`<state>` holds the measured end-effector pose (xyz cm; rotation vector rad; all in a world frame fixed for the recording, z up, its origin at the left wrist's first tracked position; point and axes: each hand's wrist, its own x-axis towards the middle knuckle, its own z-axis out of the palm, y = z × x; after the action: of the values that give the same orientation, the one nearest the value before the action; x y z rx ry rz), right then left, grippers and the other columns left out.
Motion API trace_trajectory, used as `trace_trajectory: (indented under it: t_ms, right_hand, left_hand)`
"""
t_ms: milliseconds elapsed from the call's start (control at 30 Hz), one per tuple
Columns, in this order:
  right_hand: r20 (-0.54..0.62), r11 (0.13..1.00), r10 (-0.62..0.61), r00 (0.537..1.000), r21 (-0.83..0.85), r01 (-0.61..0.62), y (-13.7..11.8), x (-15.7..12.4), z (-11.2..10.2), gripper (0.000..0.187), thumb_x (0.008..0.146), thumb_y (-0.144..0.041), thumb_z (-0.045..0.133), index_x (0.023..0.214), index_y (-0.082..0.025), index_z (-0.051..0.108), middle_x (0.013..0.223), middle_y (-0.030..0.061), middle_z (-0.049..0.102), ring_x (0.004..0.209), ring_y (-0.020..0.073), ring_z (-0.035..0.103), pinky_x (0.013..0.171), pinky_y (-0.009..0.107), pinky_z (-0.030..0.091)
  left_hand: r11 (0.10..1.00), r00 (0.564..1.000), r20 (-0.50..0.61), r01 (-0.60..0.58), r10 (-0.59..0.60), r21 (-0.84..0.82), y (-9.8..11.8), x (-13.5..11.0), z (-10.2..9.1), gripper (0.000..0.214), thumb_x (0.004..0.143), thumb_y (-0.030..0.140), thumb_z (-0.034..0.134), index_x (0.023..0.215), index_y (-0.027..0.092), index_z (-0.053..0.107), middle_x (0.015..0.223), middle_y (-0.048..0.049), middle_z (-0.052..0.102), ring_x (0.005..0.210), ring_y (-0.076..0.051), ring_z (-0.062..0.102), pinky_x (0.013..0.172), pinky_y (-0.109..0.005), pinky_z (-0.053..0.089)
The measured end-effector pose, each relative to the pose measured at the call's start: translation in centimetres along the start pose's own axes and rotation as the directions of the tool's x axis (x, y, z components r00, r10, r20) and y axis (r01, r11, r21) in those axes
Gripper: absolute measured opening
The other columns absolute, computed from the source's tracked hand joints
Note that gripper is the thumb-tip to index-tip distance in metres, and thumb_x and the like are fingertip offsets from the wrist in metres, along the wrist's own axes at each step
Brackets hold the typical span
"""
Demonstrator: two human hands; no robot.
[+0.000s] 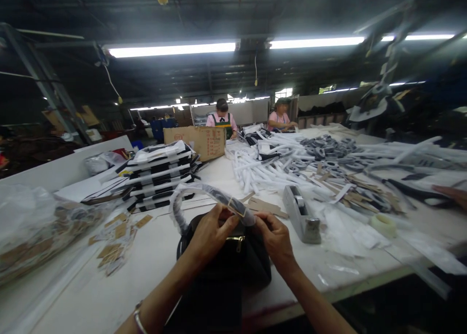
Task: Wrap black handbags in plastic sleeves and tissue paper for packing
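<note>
A black handbag [233, 266] with a gold zipper stands at the table's front edge before me. Its arched handle [204, 190] is wrapped in clear plastic. My left hand [213, 232] is closed near the handle's right part, its thumb and fingers pinching at a tan-edged tag [237, 206] lying against the wrap. My right hand [274, 234] pinches the handle's right end, where it meets the bag. The fingertips partly hide what each hand grips.
Right of the bag stands a grey tape dispenser [301, 215], with a tape roll [383, 225] farther right. Tags [116, 232] and a plastic bag [44, 237] lie left. Behind are stacked wrapped black pieces [160, 173], a carton [197, 142] and white tubes [248, 168]. Two people work beyond; another hand [452, 195] shows right.
</note>
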<state>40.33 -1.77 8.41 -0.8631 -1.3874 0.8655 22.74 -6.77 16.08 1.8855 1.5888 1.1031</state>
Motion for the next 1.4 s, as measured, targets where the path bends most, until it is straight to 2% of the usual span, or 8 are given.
trace_trajectory:
  t_ms: [100,233,400,633,833,1100,1200,1400]
  right_hand:
    - [0.086,1.0,-0.014,0.996,-0.004,0.014,0.2,-0.1,-0.6,0.019,0.087,-0.037,0.062,0.091,-0.023,0.074,0.086,0.0042,0.073,0.079,0.0216,0.067,0.072,0.032,0.053]
    - [0.211,0.999,-0.042,0.977,0.033,0.035,0.6,-0.4,-1.1,0.024,0.084,-0.032,0.065,0.105,-0.024,0.071,0.105,0.0052,0.072,0.091,0.0232,0.066,0.084,0.036,0.053]
    - [0.218,0.994,-0.045,0.975,0.106,0.022,0.6,-0.8,-0.9,0.037,0.079,-0.031,0.073,0.115,-0.026,0.065,0.115,0.0057,0.07,0.105,0.0251,0.064,0.094,0.039,0.05]
    - [0.246,0.971,0.04,0.968,0.218,-0.095,-1.5,-0.5,-1.3,0.028,0.088,-0.038,0.063,0.11,-0.023,0.066,0.107,0.0072,0.072,0.101,0.0242,0.068,0.09,0.037,0.055]
    - [0.131,0.975,-0.191,0.973,-0.087,0.203,-1.1,-0.2,-0.8,0.027,0.087,-0.025,0.061,0.113,-0.024,0.066,0.105,0.0056,0.073,0.093,0.0221,0.07,0.086,0.037,0.057]
    - [0.148,0.71,-0.548,0.823,-0.439,0.551,0.0,0.2,-1.5,0.023,0.092,-0.017,0.056,0.109,-0.025,0.068,0.097,0.0049,0.075,0.088,0.0204,0.071,0.082,0.033,0.057]
    - [0.231,0.645,-0.583,0.779,-0.452,0.616,0.0,0.6,-1.7,0.025,0.092,-0.014,0.053,0.109,-0.024,0.068,0.096,0.0052,0.075,0.089,0.02,0.071,0.084,0.033,0.056]
    - [0.277,0.669,-0.493,0.825,-0.486,0.563,0.2,1.0,-1.5,0.019,0.095,-0.02,0.051,0.099,-0.024,0.069,0.091,0.0046,0.073,0.086,0.0187,0.069,0.078,0.03,0.054]
  left_hand:
    - [0.935,0.987,0.157,0.03,0.027,-0.354,-0.2,1.0,0.1,0.036,0.09,0.048,0.058,0.111,0.018,0.06,0.115,-0.0085,0.069,0.106,-0.026,0.064,0.086,-0.035,0.051]
    - [0.855,0.955,0.293,0.11,0.051,-0.507,0.4,1.9,0.6,0.05,0.081,0.04,0.073,0.123,0.018,0.058,0.111,-0.0072,0.07,0.106,-0.025,0.064,0.091,-0.034,0.05]
    - [0.844,0.9,0.384,0.035,0.206,-0.535,1.0,2.7,0.7,0.034,0.084,0.041,0.071,0.104,0.014,0.071,0.098,-0.0083,0.072,0.098,-0.025,0.065,0.089,-0.033,0.048]
    - [0.884,0.924,0.369,0.088,0.1,-0.459,-0.7,3.0,0.9,0.038,0.081,0.044,0.073,0.103,0.013,0.071,0.095,-0.008,0.071,0.093,-0.024,0.064,0.082,-0.031,0.048]
    - [0.844,0.922,0.38,0.152,0.066,-0.515,-1.7,2.8,1.7,0.035,0.082,0.037,0.071,0.106,0.013,0.065,0.102,-0.0078,0.07,0.1,-0.024,0.063,0.092,-0.035,0.046]
    - [0.852,0.943,0.332,0.158,0.019,-0.498,-1.6,2.2,2.2,0.024,0.08,0.029,0.067,0.098,0.012,0.064,0.092,-0.0059,0.068,0.086,-0.019,0.062,0.079,-0.03,0.046]
    - [0.843,0.946,0.323,0.171,0.003,-0.509,-1.9,2.1,2.3,0.025,0.078,0.028,0.068,0.097,0.012,0.065,0.092,-0.0056,0.068,0.081,-0.017,0.061,0.075,-0.029,0.046]
    - [0.833,0.948,0.306,0.096,0.091,-0.546,-2.7,1.8,2.5,0.032,0.078,0.025,0.07,0.107,0.016,0.063,0.1,-0.0051,0.067,0.083,-0.017,0.061,0.072,-0.027,0.047]
